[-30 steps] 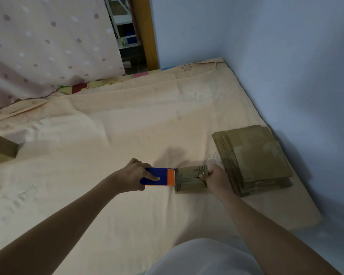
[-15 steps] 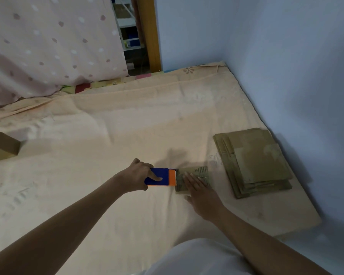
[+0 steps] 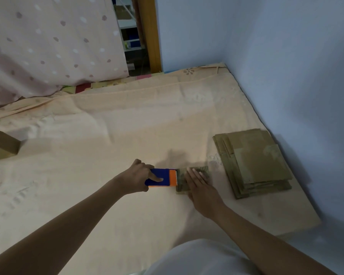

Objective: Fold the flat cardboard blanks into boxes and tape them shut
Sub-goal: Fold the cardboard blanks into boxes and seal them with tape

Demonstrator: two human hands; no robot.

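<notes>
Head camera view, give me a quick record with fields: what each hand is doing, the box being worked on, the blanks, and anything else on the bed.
left hand: grips the blue and orange tape dispenser, its orange end against the small box
right hand: fingers straight, pressing flat on top of the small box
stack of flat blanks: on the bed sheet, right of the box, near the blue wall
other box: at the left edge, partly out of view
surface: peach bed sheet

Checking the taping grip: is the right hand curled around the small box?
No. The right hand lies flat with straight fingers pressing on the small box, while the left hand grips the tape dispenser.
</notes>
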